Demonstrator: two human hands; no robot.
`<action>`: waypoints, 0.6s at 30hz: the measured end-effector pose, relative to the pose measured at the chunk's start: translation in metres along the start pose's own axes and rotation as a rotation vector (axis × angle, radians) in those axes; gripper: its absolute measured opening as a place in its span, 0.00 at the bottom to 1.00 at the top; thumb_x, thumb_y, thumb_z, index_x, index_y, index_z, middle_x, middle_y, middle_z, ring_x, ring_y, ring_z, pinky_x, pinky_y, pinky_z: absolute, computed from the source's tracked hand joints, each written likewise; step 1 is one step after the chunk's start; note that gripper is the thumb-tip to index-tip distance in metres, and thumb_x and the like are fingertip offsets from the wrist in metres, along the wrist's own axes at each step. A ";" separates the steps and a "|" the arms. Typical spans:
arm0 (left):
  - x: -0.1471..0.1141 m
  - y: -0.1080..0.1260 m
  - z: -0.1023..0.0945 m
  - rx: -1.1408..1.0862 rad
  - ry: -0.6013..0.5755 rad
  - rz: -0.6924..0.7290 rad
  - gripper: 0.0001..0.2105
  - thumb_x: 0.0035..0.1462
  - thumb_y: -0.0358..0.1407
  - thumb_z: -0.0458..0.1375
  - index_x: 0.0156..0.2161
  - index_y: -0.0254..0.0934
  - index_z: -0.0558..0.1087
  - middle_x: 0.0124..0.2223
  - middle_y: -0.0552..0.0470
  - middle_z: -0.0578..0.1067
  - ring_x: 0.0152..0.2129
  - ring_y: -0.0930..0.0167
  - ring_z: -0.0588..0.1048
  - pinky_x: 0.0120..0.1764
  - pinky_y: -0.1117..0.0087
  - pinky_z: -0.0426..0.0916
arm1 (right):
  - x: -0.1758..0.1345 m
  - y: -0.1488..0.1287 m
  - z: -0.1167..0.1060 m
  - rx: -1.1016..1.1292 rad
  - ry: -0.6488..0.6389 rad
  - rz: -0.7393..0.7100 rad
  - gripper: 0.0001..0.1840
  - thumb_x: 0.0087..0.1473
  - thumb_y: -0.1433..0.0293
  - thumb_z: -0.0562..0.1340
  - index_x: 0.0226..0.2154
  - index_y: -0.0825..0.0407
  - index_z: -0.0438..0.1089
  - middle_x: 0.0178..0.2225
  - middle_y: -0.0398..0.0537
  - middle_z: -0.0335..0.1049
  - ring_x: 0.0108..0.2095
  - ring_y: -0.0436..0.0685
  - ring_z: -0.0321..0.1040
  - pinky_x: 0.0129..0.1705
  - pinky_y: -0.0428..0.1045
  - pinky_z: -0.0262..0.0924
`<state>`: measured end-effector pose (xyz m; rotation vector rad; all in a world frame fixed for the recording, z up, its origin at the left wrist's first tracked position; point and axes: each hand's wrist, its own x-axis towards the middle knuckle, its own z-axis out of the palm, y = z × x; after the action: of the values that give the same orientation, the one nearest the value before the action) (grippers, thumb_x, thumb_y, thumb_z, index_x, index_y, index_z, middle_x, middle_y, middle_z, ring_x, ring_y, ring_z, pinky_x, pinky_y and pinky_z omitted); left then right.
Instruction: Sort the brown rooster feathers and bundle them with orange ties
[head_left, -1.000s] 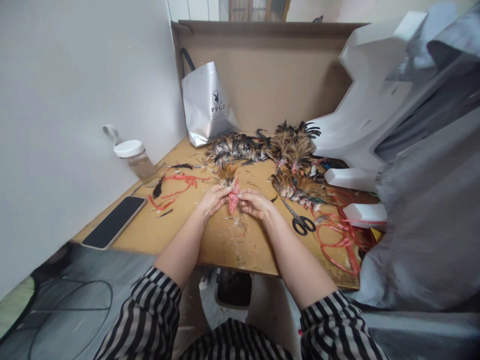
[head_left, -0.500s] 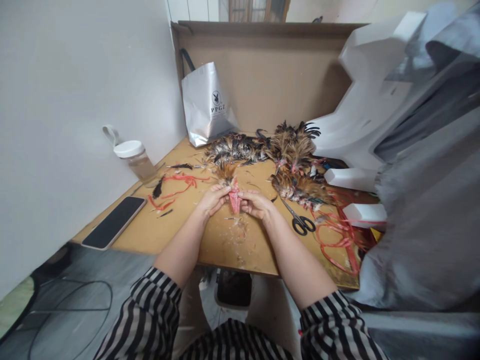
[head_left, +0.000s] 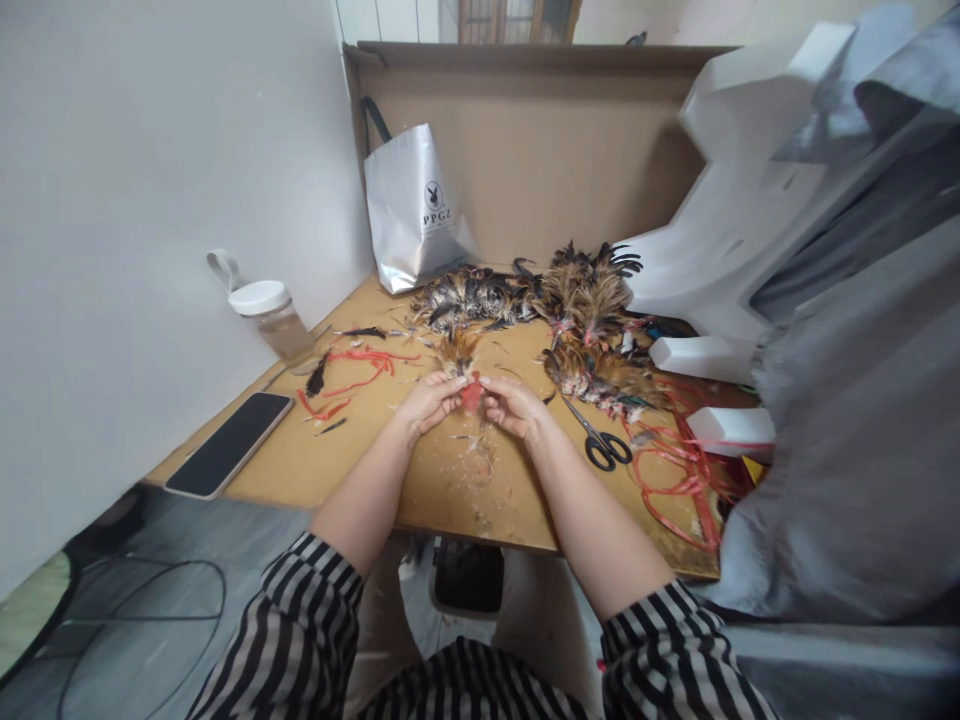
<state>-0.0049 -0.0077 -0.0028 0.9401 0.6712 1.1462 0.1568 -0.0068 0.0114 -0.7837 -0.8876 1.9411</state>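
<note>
Just above the middle of the table, my left hand (head_left: 436, 402) is closed in a pinch on the base of a small bunch of brown feathers (head_left: 457, 352), whose tips point away from me. My right hand (head_left: 510, 404) pinches a red plastic strip (head_left: 472, 396) at the base of that bunch, close against the left fingertips. The red strip hangs crumpled between the two hands. Black-handled scissors (head_left: 606, 450) lie to the right of my right hand. Beyond them rests a pile of brown feather bunches (head_left: 600, 378).
More feather bunches (head_left: 480, 298) lie along the back. Red strips (head_left: 367, 362) are scattered at left, with a tangle of red strips (head_left: 694, 470) at right. A phone (head_left: 229, 445), a lidded jar (head_left: 270, 318), a silver bag (head_left: 416, 215) and a white frame (head_left: 750, 200) stand around the edges.
The red strip between my hands has become shorter and more crumpled, where it hung flat and long before. My right fingertips have moved slightly up, nearer the left ones.
</note>
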 end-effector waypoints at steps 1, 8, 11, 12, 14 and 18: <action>0.000 0.000 0.000 -0.010 0.006 0.002 0.10 0.43 0.31 0.63 0.33 0.27 0.75 0.31 0.44 0.77 0.27 0.73 0.74 0.33 0.75 0.68 | -0.001 -0.001 0.001 0.008 -0.003 -0.009 0.13 0.34 0.70 0.68 0.23 0.55 0.65 0.19 0.39 0.65 0.15 0.41 0.53 0.14 0.38 0.42; 0.003 0.001 0.000 -0.111 0.046 0.017 0.07 0.42 0.28 0.63 0.30 0.27 0.74 0.28 0.48 0.76 0.23 0.78 0.72 0.29 0.81 0.67 | -0.004 -0.001 0.009 -0.159 0.079 -0.211 0.15 0.35 0.67 0.67 0.27 0.52 0.64 0.20 0.39 0.64 0.16 0.43 0.52 0.16 0.40 0.42; 0.003 0.003 0.000 -0.142 0.063 0.011 0.06 0.42 0.27 0.63 0.30 0.27 0.74 0.27 0.48 0.75 0.21 0.80 0.71 0.25 0.83 0.65 | -0.008 0.001 0.018 -0.423 0.117 -0.488 0.13 0.38 0.67 0.65 0.31 0.51 0.65 0.24 0.40 0.65 0.21 0.46 0.57 0.23 0.43 0.52; 0.003 0.004 0.000 -0.146 0.069 0.008 0.06 0.42 0.27 0.63 0.30 0.27 0.74 0.27 0.49 0.75 0.20 0.80 0.70 0.24 0.83 0.65 | -0.010 0.002 0.021 -0.534 0.122 -0.573 0.13 0.40 0.68 0.64 0.32 0.51 0.66 0.27 0.41 0.65 0.23 0.46 0.58 0.27 0.44 0.54; 0.003 0.005 0.000 -0.148 0.082 0.006 0.06 0.42 0.27 0.62 0.29 0.26 0.73 0.26 0.49 0.74 0.19 0.81 0.70 0.22 0.84 0.64 | -0.014 0.004 0.025 -0.762 0.134 -0.701 0.12 0.42 0.68 0.62 0.34 0.50 0.67 0.31 0.43 0.64 0.25 0.48 0.58 0.32 0.46 0.56; 0.004 0.003 -0.002 -0.154 0.071 0.021 0.04 0.42 0.27 0.62 0.27 0.27 0.73 0.25 0.50 0.74 0.19 0.80 0.70 0.23 0.83 0.64 | -0.020 0.005 0.030 -1.012 0.123 -0.808 0.12 0.44 0.69 0.61 0.35 0.49 0.68 0.35 0.47 0.61 0.28 0.50 0.57 0.36 0.48 0.56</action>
<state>-0.0065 -0.0028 -0.0004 0.7810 0.6221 1.2364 0.1403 -0.0352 0.0273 -0.8660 -1.7910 0.6621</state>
